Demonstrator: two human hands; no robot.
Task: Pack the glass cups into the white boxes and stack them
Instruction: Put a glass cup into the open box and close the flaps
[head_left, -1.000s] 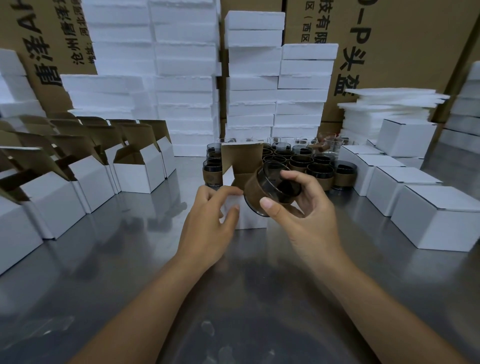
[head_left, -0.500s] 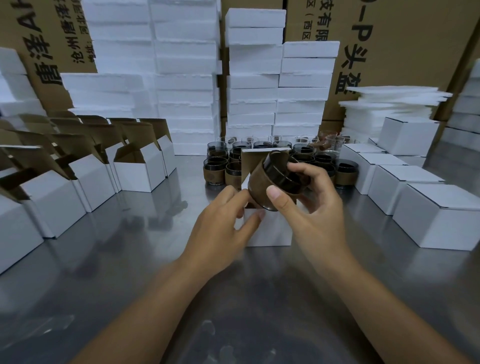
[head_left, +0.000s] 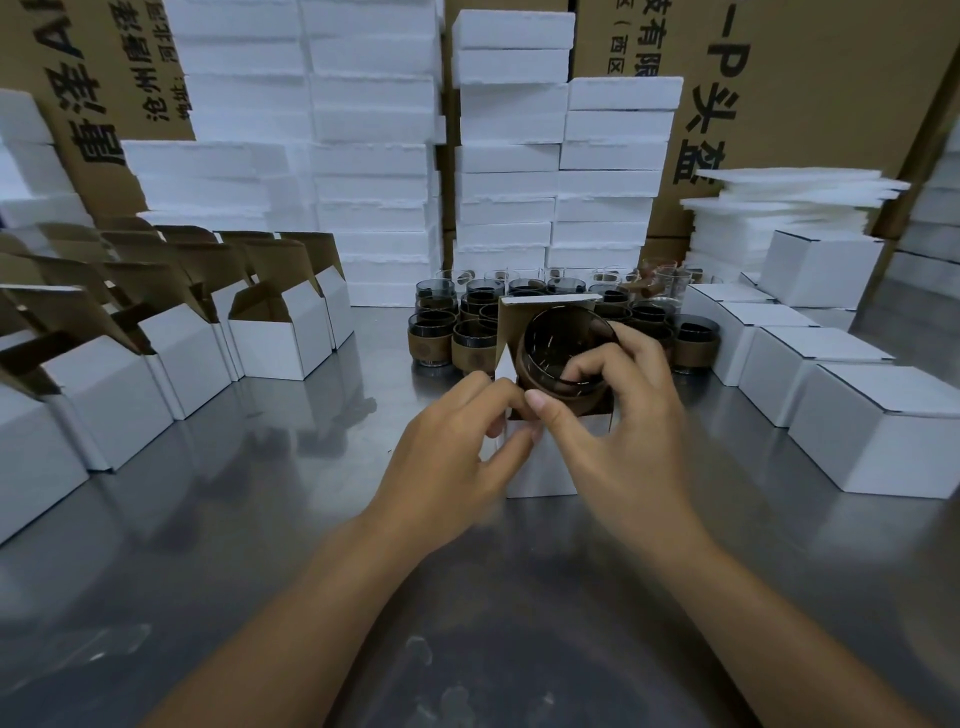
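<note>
A dark glass cup (head_left: 561, 353) with a brown sleeve is tilted toward me at the mouth of an open white box (head_left: 540, 467) in the middle of the steel table (head_left: 234, 519). My right hand (head_left: 613, 431) grips the cup, thumb on its near side and fingers over the rim. My left hand (head_left: 457, 457) pinches the box's front left edge. The box's brown-lined lid (head_left: 545, 306) stands up behind the cup. Several more cups (head_left: 441, 338) stand in a cluster behind the box.
Rows of open white boxes (head_left: 280, 338) line the left side. Closed white boxes (head_left: 883, 431) stand in a row on the right, one stacked at the back. Stacks of white foam blocks (head_left: 509, 156), thin foam sheets (head_left: 789, 197) and big cardboard cartons (head_left: 805, 78) fill the back.
My right hand has brought the cup down and to the right, into the box's opening. The box has slid closer to me with my left hand on it.
</note>
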